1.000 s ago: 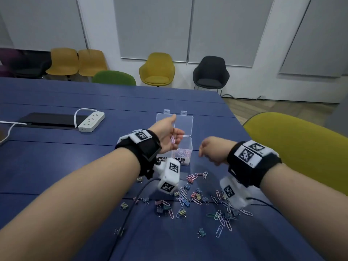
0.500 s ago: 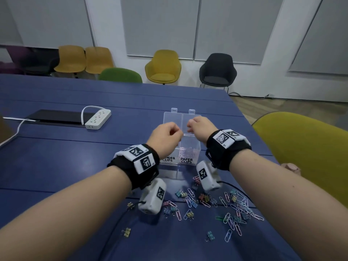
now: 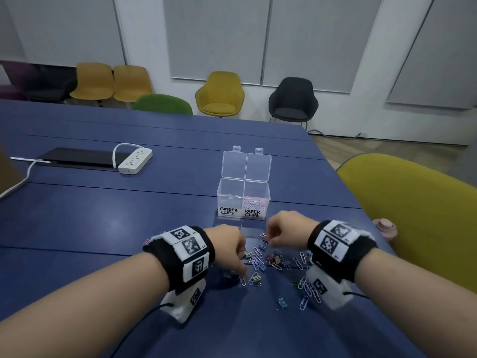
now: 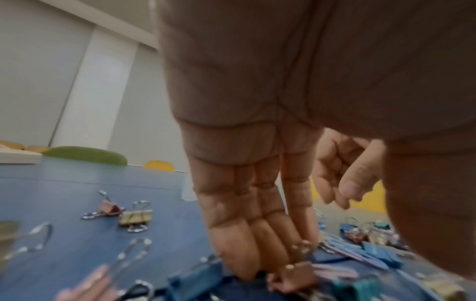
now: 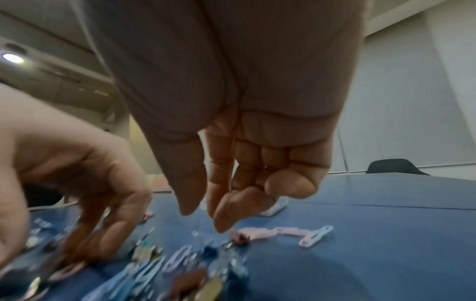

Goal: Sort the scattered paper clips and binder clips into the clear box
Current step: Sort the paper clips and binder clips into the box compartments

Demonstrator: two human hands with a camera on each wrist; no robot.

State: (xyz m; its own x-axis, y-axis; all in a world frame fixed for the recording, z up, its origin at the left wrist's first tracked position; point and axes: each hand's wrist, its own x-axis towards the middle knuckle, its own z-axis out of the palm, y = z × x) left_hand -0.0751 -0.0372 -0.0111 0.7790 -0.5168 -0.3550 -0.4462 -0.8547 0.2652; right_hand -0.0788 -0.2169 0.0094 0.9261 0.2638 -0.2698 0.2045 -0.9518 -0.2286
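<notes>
The clear box (image 3: 224, 195) stands open on the blue table, lid (image 3: 246, 165) tipped back. Its right half, labelled PAPER CLIPS, holds pastel paper clips (image 3: 254, 204); nothing shows in the BINDER CLIPS half. Coloured paper clips and binder clips (image 3: 273, 262) lie scattered in front of it. My left hand (image 3: 238, 264) reaches down into the pile, and its straight fingers (image 4: 247, 244) touch the table beside a rose binder clip (image 4: 293, 272). My right hand (image 5: 206, 215) hovers with loosely curled fingers just above a pink clip (image 5: 273, 232), holding nothing.
A white power strip (image 3: 135, 161) and a flat black panel (image 3: 77, 157) lie at the far left. A yellow-green chair (image 3: 413, 215) stands close on the right, with a small pink object (image 3: 384, 227) by the table's edge. More chairs line the far wall.
Half a second ago both hands were up at the open box. They have since dropped back toward me onto the scattered pile.
</notes>
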